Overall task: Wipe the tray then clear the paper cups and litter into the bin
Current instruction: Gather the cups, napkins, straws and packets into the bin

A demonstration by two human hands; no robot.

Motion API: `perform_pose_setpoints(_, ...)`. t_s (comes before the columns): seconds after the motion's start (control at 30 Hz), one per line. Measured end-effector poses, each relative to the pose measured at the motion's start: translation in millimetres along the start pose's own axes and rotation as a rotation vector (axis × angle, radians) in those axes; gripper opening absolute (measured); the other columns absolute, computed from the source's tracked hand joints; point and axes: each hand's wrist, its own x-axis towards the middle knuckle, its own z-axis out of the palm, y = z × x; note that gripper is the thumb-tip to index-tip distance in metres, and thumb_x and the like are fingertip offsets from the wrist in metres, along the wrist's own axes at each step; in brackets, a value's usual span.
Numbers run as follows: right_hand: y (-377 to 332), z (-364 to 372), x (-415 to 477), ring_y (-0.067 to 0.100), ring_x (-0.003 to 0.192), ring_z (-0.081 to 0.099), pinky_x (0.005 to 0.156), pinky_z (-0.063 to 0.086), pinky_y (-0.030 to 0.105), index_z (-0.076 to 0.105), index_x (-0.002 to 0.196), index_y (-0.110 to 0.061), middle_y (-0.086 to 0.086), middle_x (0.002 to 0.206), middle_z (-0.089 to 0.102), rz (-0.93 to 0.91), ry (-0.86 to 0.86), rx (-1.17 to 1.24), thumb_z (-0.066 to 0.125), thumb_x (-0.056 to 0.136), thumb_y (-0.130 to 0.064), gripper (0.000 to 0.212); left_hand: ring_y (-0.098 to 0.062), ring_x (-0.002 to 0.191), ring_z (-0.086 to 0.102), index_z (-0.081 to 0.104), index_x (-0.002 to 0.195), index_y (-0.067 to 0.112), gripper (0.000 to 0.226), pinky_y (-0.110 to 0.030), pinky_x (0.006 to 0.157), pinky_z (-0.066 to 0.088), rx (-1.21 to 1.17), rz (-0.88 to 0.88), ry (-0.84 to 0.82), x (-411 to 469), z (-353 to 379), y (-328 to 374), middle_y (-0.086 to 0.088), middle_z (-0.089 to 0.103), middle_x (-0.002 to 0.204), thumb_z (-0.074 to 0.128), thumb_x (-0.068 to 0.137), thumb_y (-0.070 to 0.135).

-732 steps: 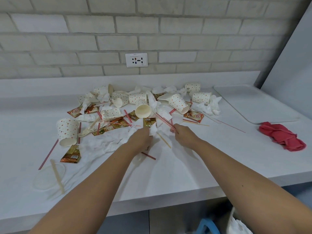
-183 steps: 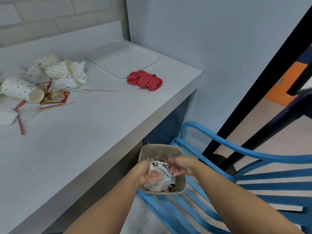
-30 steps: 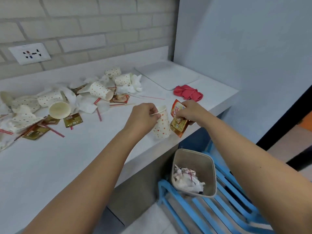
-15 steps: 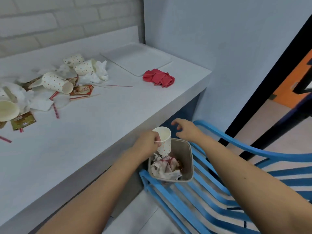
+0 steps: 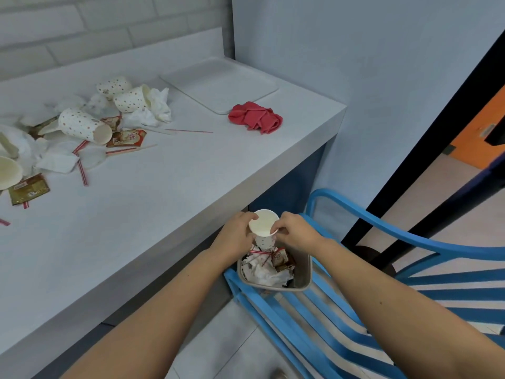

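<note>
A brown foil sachet (image 5: 28,188) is lying flat near the left edge of the smooth white bench (image 5: 164,214). Behind it, dotted paper cups (image 5: 82,125) are lying on their sides among crumpled white napkins (image 5: 157,105) and thin red-striped straws (image 5: 82,173). A flat rectangular tray (image 5: 218,83) with rounded corners is sitting in the far right corner of the bench. A bunched red cloth (image 5: 255,117) is lying just beside the tray's near edge, close to the right edge of the bench.

Below the bench's front edge, the left hand (image 5: 237,236) is gripping the held cup (image 5: 263,228), with its fingers curling round the wall and rim. The right hand (image 5: 296,232) is pinching the opposite side of the rim between thumb and fingers. The held cup, conical, plain inside and dotted outside, is hanging upright directly above the bin (image 5: 304,272). The bin, a tapered beige container with rounded corners, is resting on a slatted blue chair (image 5: 396,231) and is holding crumpled napkins, straws and a sachet.
</note>
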Motion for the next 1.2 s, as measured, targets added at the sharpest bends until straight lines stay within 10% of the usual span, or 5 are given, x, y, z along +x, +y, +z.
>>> perform_pose_setpoints(0.3, 0.7, 16.6, 2.8, 0.020, 0.113, 0.054, 0.095, 0.042, 0.027, 0.059, 0.123, -0.018, 0.003, 0.122, 0.060, 0.053, -0.196, -0.058, 0.057, 0.087, -0.007, 0.037, -0.013, 0.100, 0.052, 0.053, 0.125, 0.015, 0.034, -0.022, 0.087, 0.043, -0.027, 0.020, 0.083, -11.0, -15.3, -6.4, -0.002, 0.050, 0.123, 0.056, 0.091, 0.012)
perform_pose_setpoints(0.63, -75.2, -32.1, 23.2, 0.012, 0.084, 0.054, 0.072, 0.039, 0.020, 0.065, 0.092, -0.018, -0.003, 0.090, 0.059, -0.154, -0.167, 0.012, 0.055, 0.089, -0.016, 0.010, -0.003, 0.068, 0.048, 0.064, 0.100, 0.011, 0.016, -0.010, 0.063, 0.036, -0.104, 0.083, 0.443, -27.9, -53.9, -11.4, 0.000, 0.062, 0.093, 0.051, 0.093, 0.013)
perform_pose_setpoints(1.2, -285.0, -20.2, 56.1, 0.003, 0.063, 0.042, 0.055, 0.030, 0.012, 0.069, 0.098, -0.008, -0.017, 0.069, 0.044, -0.504, -0.200, -0.052, 0.055, 0.091, -0.016, 0.018, -0.012, 0.084, 0.053, 0.065, 0.100, 0.008, 0.018, -0.019, 0.076, 0.039, -0.124, -0.243, 0.819, -120.9, -166.0, -126.0, -0.005, 0.065, 0.099, 0.049, 0.095, 0.013)
